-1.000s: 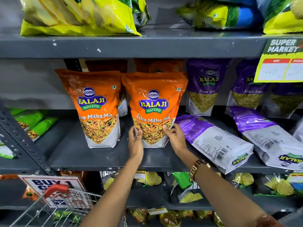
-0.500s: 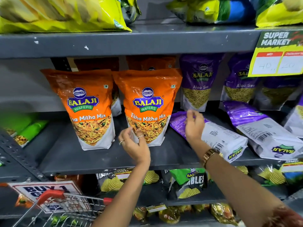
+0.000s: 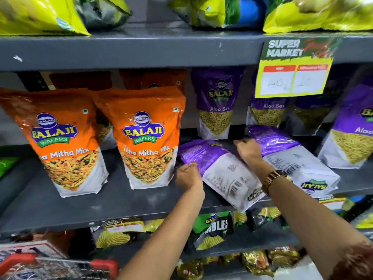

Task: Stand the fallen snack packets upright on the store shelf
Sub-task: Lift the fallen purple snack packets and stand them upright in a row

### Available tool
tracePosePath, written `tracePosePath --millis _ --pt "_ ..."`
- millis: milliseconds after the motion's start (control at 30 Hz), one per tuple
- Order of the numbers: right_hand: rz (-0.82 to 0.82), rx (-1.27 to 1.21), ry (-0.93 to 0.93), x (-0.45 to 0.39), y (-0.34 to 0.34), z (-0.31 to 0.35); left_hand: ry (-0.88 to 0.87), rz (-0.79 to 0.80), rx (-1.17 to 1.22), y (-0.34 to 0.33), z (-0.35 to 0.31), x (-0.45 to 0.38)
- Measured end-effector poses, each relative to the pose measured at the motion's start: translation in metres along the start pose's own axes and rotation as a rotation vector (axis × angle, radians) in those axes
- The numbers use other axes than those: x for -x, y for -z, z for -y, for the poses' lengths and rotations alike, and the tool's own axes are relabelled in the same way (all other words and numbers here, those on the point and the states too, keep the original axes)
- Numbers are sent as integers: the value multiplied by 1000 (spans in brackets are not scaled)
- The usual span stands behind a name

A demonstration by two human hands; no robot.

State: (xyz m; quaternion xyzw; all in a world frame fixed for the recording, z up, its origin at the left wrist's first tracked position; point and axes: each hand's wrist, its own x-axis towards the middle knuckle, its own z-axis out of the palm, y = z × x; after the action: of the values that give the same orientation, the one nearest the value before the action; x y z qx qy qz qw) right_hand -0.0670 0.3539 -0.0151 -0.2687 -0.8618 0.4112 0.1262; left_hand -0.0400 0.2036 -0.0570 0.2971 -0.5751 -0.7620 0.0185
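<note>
1. Far left of the middle shelf (image 3: pixel 50 207) there's a bare grey stretch, with just a bit of a green packet (image 3: pixel 7 165) poking in at the frame edge.
2. Next come two orange Tikha Mitha Mix packets, the left orange packet (image 3: pixel 64 142) and the right orange packet (image 3: pixel 148 138). Both stand upright with clear windows showing the yellow-orange mix inside. More orange packs sit behind them in the shadow.
3. There's open shelf in front of the orange pair, right out to the front lip.
4. The left hand (image 3: pixel 188 175) is at the left edge of the fallen purple packet (image 3: pixel 220 170), fingers curled in around that edge, so it looks like a pinch. It's blurry though.
5. That packet lies on its back side up, top toward the rear and its white bottom end hanging over the shelf's front edge.
6. The right hand (image 3: pixel 249 151) rests on the packet's upper right side with the fingers held loosely together and reaching toward the back. I can't tell if it's really gripping. There's a gold watch (image 3: pixel 275 179) on that wrist.
7. Just to the right, a second fallen purple packet (image 3: pixel 290 158) lies the same way, touching or nearly touching the first.
8. Upright Aloo Sev packets (image 3: pixel 217 106) line the back, and another stands at the far right, windows showing thin yellow sev.
9. A yellow price tag (image 3: pixel 292 77) hangs off the upper shelf.
</note>
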Motion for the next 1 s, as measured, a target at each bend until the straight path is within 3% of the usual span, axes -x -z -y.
tracePosePath --millis 133,267,433,567,667,800,900,1000 --pt "232 52 -85 -13 0 -15 129 -29 -85 -21 21 -7" --pt "437 -72 -58 -42 -22 -40 140 -90 -41 -41 29 -12" --pt "435 -208 -130 -58 -27 -54 43 -123 17 -50 17 13" --pt "406 -427 -180 -38 2 -32 -162 -143 66 -58 7 29" --pt "412 -668 -109 -32 21 -15 -410 -89 90 -62 -9 36" --pt "285 -889 109 -31 35 -7 -654 73 90 -70 -39 38" --pt "260 -852 234 -32 31 -25 -639 161 97 -67 -39 29" --pt "304 -807 240 -32 22 -46 -564 182 73 -57 -21 17"
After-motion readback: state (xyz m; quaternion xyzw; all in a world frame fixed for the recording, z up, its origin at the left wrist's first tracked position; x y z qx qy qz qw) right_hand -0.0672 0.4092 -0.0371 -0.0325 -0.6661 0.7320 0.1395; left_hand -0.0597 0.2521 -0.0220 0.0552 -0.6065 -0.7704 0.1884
